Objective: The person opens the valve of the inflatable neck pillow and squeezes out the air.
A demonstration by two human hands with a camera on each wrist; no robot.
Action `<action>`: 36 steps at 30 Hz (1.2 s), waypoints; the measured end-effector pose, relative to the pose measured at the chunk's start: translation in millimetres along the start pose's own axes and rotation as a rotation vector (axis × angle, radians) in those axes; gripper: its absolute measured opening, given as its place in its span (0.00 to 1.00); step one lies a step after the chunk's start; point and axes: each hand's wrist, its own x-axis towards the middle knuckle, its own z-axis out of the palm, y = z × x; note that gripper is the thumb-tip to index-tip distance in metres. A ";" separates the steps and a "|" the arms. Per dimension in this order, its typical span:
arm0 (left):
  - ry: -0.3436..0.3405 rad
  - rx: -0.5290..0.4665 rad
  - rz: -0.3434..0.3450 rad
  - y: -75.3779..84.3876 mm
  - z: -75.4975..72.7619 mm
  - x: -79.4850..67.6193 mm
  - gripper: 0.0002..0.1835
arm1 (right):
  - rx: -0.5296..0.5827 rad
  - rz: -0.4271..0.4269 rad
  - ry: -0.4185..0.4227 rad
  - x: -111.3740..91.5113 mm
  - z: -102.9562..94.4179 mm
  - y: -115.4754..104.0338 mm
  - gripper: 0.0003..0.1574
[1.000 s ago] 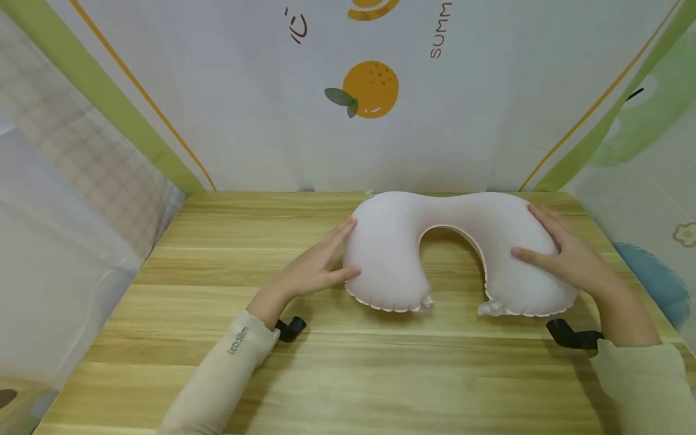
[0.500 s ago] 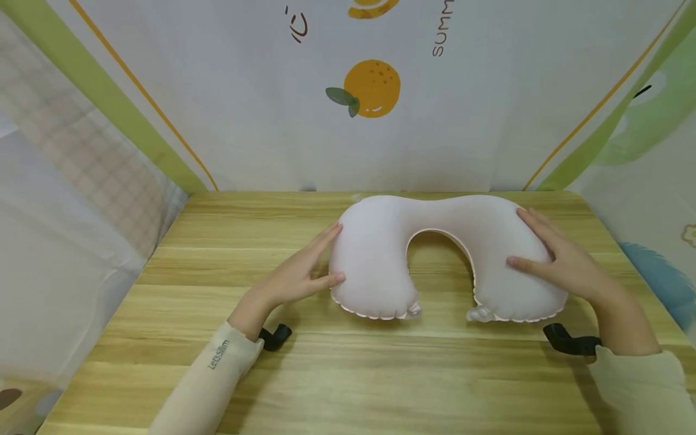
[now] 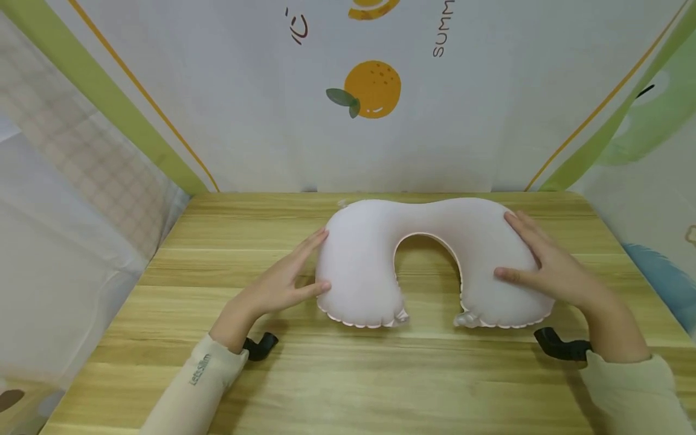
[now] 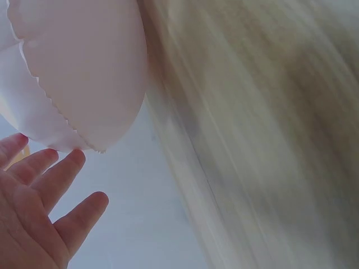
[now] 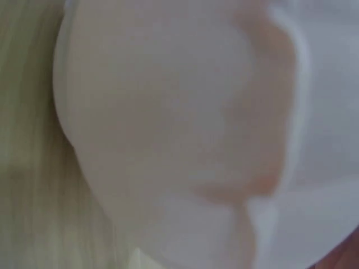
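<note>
A white inflatable U-shaped neck pillow (image 3: 359,260) is over the wooden table, its two ends pointing toward me and its curve toward the back. My left hand (image 3: 277,284) touches its left side, fingers spread and fairly straight, the thumb low on that side. In the left wrist view the fingertips (image 4: 73,159) are right at the pillow's seamed edge (image 4: 84,73). On the opposite lobe rests my right hand (image 3: 554,272), its thumb lying across the top and its fingers along the outer edge. The right wrist view shows the pillow's seamed underside (image 5: 168,112) up close, blurred.
Wood-patterned tabletop (image 3: 380,380) spreads around the pillow. A white curtain (image 3: 244,121) with an orange print hangs along the back edge, and more cloth hangs at both sides. Black curved pieces (image 3: 263,346) stick out at both wrists.
The pillow has slid left and a little toward me, with both hands moving along on its sides. Finger positions on it look much the same.
</note>
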 end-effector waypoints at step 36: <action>0.083 0.140 -0.045 -1.3 -25.8 -68.9 0.48 | 0.013 -0.199 -0.043 -17.6 26.4 -36.8 0.70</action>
